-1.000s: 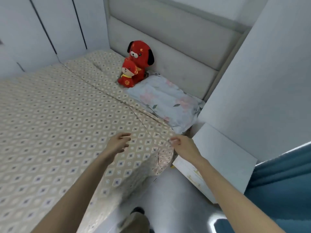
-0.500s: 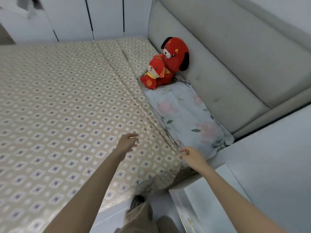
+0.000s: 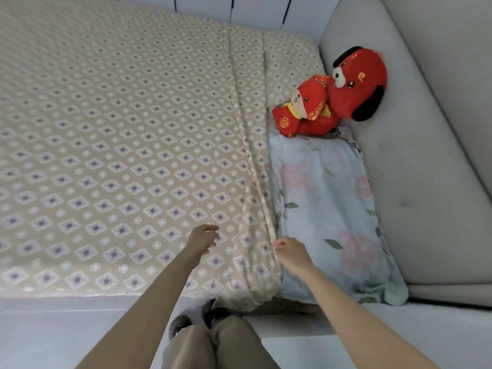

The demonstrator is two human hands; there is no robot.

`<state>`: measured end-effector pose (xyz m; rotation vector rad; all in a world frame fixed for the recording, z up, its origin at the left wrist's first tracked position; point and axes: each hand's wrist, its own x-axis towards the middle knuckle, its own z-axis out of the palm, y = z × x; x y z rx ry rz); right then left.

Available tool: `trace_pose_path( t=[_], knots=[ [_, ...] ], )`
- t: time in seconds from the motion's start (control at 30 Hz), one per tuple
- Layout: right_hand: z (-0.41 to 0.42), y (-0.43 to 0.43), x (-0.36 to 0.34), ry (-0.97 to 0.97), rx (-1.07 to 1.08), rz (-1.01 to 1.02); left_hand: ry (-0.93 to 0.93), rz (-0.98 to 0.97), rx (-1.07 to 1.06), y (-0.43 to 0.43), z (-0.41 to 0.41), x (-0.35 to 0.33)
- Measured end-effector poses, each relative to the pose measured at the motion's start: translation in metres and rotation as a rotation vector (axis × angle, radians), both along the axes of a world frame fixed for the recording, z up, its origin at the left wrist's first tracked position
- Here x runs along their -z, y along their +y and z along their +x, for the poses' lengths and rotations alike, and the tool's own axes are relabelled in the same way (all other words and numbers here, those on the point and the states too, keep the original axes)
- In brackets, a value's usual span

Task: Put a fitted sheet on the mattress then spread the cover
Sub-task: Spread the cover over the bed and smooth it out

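A beige cover [image 3: 111, 145] with a diamond pattern lies spread flat over the bed, its folded top edge [image 3: 253, 166] running beside the pillow. My left hand [image 3: 203, 238] hovers just above the cover near the near corner, fingers loosely curled and holding nothing. My right hand [image 3: 290, 253] is at the cover's top edge near the bed's side, its fingertips pinching the fabric there. A floral pillow [image 3: 327, 209] lies against the headboard to the right of that edge.
Two red plush toys [image 3: 332, 97] sit between the pillow and the grey padded headboard [image 3: 415, 161]. White cupboard doors [image 3: 231, 9] stand beyond the bed's far side. My legs and dark shoes [image 3: 210, 315] stand on the pale floor by the bed's side.
The view has swung left and down over the bed. Both hands stay near the cover's near top corner, the right one still at the edge.
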<state>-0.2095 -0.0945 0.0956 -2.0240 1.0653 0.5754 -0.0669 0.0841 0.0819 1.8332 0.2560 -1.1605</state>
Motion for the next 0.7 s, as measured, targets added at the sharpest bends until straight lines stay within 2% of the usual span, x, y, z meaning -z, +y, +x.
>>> trace_pose_path(
  t=[0.17,0.47,0.63,0.7],
  knots=[
    [0.000,-0.026,0.064,-0.033,-0.031,-0.001,-0.012,0.022,-0.020,-0.019,-0.027,0.062],
    [0.011,-0.036,0.184,-0.170,-0.073,-0.101,-0.204,0.075,0.091,-0.051,-0.060,0.172],
    [-0.005,-0.042,0.221,-0.182,-0.133,-0.164,-0.349,0.268,0.253,-0.052,-0.101,0.198],
    [-0.014,-0.043,0.231,-0.189,-0.181,-0.168,-0.415,0.339,0.247,-0.050,-0.116,0.202]
  ],
)
